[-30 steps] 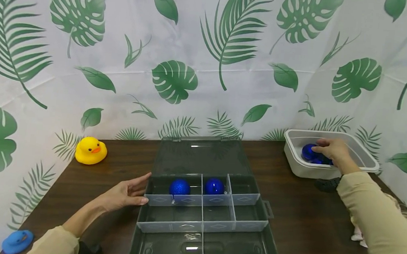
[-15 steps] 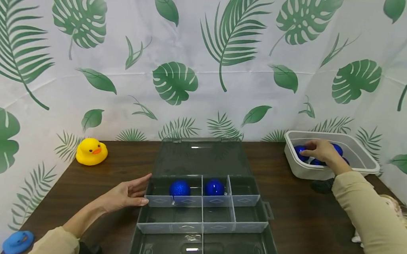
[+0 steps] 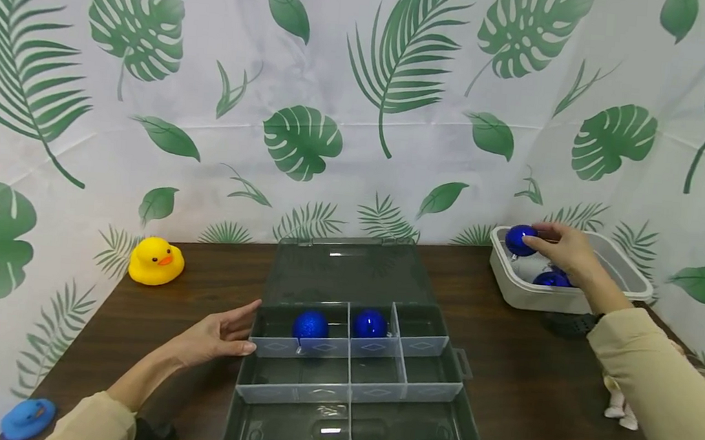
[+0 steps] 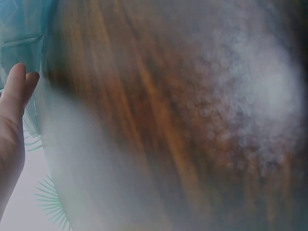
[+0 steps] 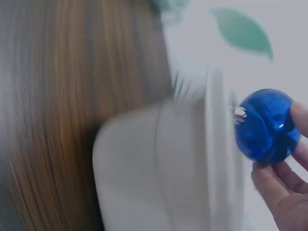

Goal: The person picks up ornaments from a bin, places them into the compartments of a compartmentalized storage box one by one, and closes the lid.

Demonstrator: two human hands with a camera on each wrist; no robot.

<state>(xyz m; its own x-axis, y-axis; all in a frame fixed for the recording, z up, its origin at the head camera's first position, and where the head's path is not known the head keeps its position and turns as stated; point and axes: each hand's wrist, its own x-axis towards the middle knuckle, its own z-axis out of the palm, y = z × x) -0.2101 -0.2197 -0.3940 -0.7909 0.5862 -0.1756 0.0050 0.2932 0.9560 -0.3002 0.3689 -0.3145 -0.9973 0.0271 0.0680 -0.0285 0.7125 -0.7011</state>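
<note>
Raised by the right hand (image 3: 567,254) since a moment earlier, a shiny blue ball (image 3: 518,240) had come up from the left part of the white bin (image 3: 523,297) at the far right. Its thumb and fingers pinched the ball, which hung above the bin's left end with its silver cap (image 5: 239,113) showing. More blue balls (image 3: 551,280) lay in the bin, partly hidden by that hand.

Well to the left, the left hand (image 3: 209,338) rested against the left edge of a dark, see-through divider box (image 3: 286,425), its fingers extended and its thumb at the rim. The box's lid (image 3: 348,275) lay back on the far side. In its far row, a glittery blue ball (image 3: 311,326) sat in the left compartment and a glossy blue ball (image 3: 371,324) in the middle one.

On the brown surface (image 3: 531,393), a yellow duck (image 3: 156,261) stood at the far left and a blue duck (image 3: 28,420) at the near left.
</note>
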